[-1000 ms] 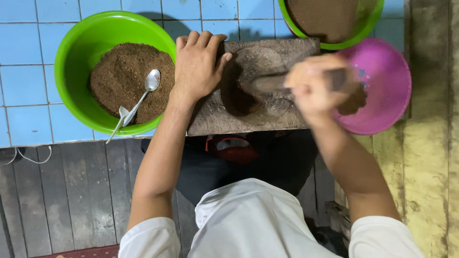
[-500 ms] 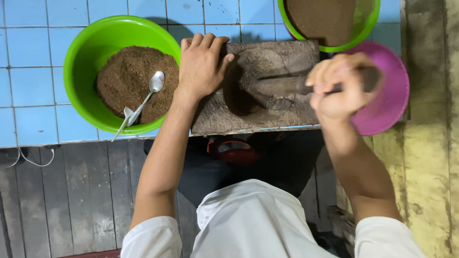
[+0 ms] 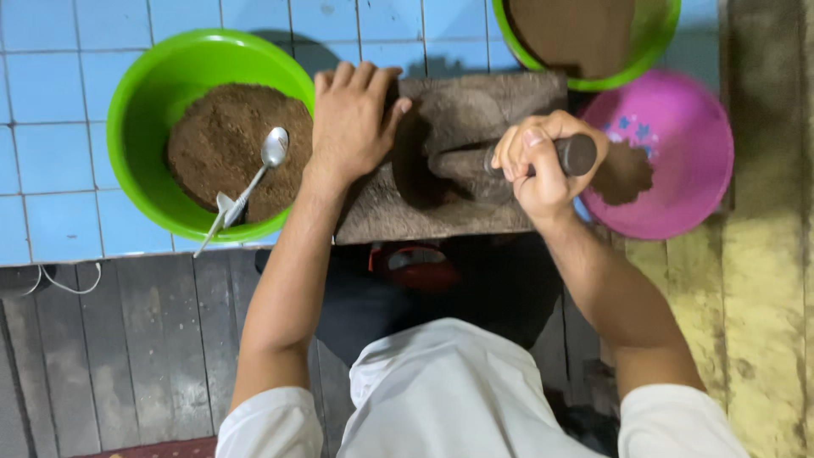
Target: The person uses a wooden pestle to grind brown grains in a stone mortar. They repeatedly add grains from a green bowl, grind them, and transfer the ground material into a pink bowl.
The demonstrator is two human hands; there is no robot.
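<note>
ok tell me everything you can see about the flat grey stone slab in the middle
The flat grey stone slab is rough, roughly rectangular and dusted brown, lying level on the blue tiled surface between the green plastic bowl and the pink plastic bowl. The left hand presses on its left edge; the right hand lays a dark stone roller across it.
</note>
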